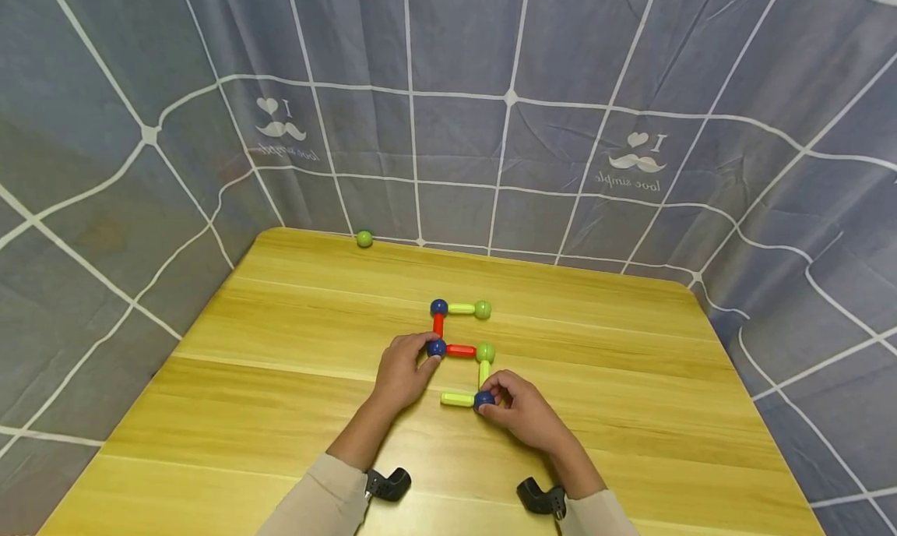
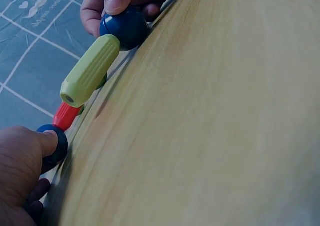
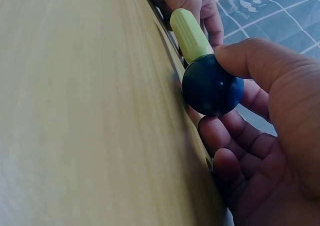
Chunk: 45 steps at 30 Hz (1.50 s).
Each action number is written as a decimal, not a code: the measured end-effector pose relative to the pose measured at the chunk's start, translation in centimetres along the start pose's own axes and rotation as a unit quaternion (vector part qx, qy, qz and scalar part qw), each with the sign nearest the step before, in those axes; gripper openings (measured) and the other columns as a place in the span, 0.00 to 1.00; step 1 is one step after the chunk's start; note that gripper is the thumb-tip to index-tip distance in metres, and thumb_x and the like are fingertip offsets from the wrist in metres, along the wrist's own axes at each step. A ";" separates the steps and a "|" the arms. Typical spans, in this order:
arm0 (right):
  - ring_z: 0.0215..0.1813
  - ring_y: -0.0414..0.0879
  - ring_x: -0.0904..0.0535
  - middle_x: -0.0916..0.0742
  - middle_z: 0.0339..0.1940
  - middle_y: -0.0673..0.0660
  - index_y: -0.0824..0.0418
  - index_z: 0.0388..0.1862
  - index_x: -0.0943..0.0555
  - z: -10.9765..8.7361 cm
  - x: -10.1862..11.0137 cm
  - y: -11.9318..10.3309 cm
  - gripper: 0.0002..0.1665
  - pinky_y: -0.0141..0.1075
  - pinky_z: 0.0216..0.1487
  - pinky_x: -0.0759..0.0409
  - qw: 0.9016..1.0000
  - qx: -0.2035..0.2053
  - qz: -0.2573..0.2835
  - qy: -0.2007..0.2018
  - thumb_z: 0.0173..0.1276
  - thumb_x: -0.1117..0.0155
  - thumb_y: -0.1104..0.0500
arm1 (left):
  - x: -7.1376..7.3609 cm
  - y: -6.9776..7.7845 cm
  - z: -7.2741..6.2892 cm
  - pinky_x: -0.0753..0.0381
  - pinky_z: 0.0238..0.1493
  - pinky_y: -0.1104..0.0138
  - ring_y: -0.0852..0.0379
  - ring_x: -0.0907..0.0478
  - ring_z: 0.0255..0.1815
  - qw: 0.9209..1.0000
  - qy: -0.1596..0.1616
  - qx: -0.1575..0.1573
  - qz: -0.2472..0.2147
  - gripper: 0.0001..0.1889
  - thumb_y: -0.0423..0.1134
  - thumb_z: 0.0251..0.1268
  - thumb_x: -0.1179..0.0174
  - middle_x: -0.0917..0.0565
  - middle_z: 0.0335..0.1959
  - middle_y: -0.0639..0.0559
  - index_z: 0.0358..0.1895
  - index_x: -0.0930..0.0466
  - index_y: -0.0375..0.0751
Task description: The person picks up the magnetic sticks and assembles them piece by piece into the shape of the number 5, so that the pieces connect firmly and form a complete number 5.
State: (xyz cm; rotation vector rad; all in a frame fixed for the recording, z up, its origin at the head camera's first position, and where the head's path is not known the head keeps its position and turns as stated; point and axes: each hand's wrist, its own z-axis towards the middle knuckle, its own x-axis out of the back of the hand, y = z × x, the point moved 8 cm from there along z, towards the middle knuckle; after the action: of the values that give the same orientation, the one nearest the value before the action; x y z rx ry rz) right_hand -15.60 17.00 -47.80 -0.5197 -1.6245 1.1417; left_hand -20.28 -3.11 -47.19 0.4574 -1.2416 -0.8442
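Note:
A joined chain of ball-and-rod magnetic pieces lies on the wooden table. My left hand (image 1: 405,371) grips the middle blue ball (image 1: 437,347), where two red rods meet. With thumb and fingers my right hand (image 1: 522,411) pinches the near blue ball (image 3: 212,85). A yellow-green rod (image 2: 90,70) sticks out leftward from that ball with its end free. Another yellow-green rod (image 1: 484,375) links it to a green ball (image 1: 485,353), which a red rod (image 1: 460,350) joins to the middle ball. Farther back, a blue ball (image 1: 438,308) carries a yellow-green rod (image 1: 461,308) ending in a green ball (image 1: 483,310).
A loose green ball (image 1: 364,239) sits at the table's back edge. Grey curtains (image 1: 462,139) with white lines hang behind and along both sides of the table (image 1: 280,411). Black wrist mounts (image 1: 389,485) show by both sleeves.

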 end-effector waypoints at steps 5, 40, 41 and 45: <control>0.37 0.45 0.26 0.20 0.36 0.49 0.52 0.44 0.21 0.0 0.1 -0.1 0.12 0.32 0.36 0.26 1.000 -0.002 -0.006 0.004 0.64 0.28 0.58 | -0.2 -0.3 0.0 0.29 0.59 0.48 0.43 0.25 0.57 1.000 -0.002 -0.001 0.002 0.18 0.38 0.64 0.33 0.15 0.53 0.46 0.57 0.18 0.43; 0.36 0.43 0.27 0.21 0.35 0.48 0.52 0.44 0.22 -0.4 -0.2 0.0 0.12 0.32 0.35 0.27 1.000 0.006 -0.012 0.003 0.65 0.29 0.57 | 8.0 -6.1 4.5 0.26 0.53 0.54 0.43 0.28 0.60 0.961 -0.085 0.180 -0.193 0.23 0.43 0.77 0.47 0.24 0.61 0.39 0.67 0.30 0.33; 0.36 0.43 0.27 0.21 0.35 0.48 0.52 0.44 0.22 -0.3 -0.1 0.0 0.12 0.32 0.35 0.27 1.000 0.007 -0.012 0.004 0.65 0.29 0.57 | 8.5 -6.5 5.0 0.26 0.55 0.53 0.42 0.28 0.61 0.964 -0.088 0.176 -0.180 0.23 0.43 0.77 0.47 0.25 0.61 0.39 0.67 0.30 0.33; 0.36 0.43 0.27 0.21 0.35 0.48 0.52 0.44 0.22 -0.2 -0.1 0.0 0.12 0.32 0.35 0.27 1.000 0.010 -0.009 0.006 0.65 0.29 0.57 | 9.8 -8.1 7.3 0.28 0.59 0.51 0.39 0.30 0.62 0.973 -0.097 0.160 -0.134 0.24 0.43 0.78 0.48 0.25 0.60 0.37 0.67 0.31 0.31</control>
State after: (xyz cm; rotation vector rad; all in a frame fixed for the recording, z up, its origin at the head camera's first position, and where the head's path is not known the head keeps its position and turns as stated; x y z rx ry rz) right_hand -15.35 17.06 -47.81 -0.4968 -1.6028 1.1383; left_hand -28.88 -14.76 -44.66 0.8318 -1.5281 -0.9357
